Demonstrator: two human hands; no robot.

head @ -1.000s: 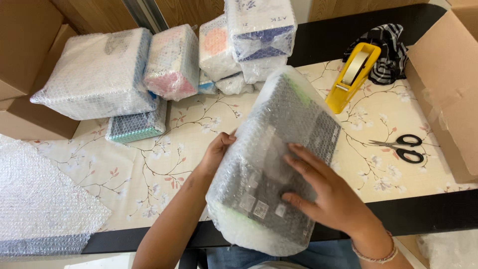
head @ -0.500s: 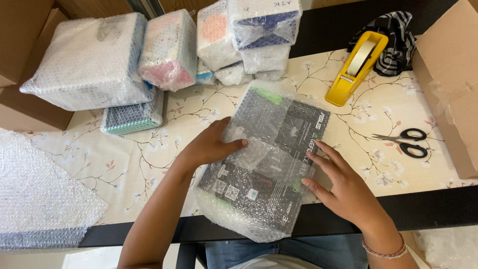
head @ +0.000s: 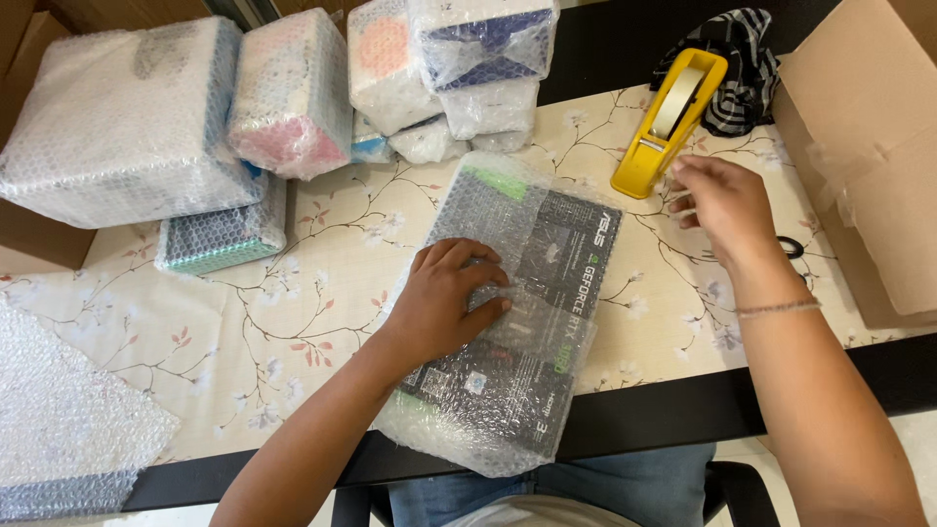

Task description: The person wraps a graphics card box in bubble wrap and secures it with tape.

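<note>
Cream floral-print tablecloth (head: 293, 322) covers the table top, dark table edge along the near side. Brown cardboard boxes sit at both ends: one at far right (head: 869, 146), open side facing the table (contents not visible), another at far left (head: 29, 234) mostly behind the parcels.

Large bubble-wrapped white parcel (head: 117, 117) lies top left, on top of a flat bubble-wrapped teal-edged box (head: 220, 239). Next to it a bubble-wrapped pink-and-white parcel (head: 291, 93), then a stack of smaller wrapped parcels (head: 459, 68).

Dark flat rectangular box in bubble wrap (head: 508, 322) lies at centre, tilted, near end overhanging the table edge. Loose bubble wrap sheet (head: 68, 420) at bottom left.

Left hand (head: 444, 303) rests palm down on the wrapped dark box, fingers spread and pressing the wrap flat, not gripping anything. Right hand (head: 717, 200) is off the box, just beside the yellow tape dispenser (head: 669, 127); fingers loosely curled, fingertips at the dispenser's base, can't tell whether they pinch tape.

Black-and-white striped cloth (head: 747, 59) behind the dispenser. Black-handled scissors (head: 791, 246) mostly hidden under the right wrist.
</note>
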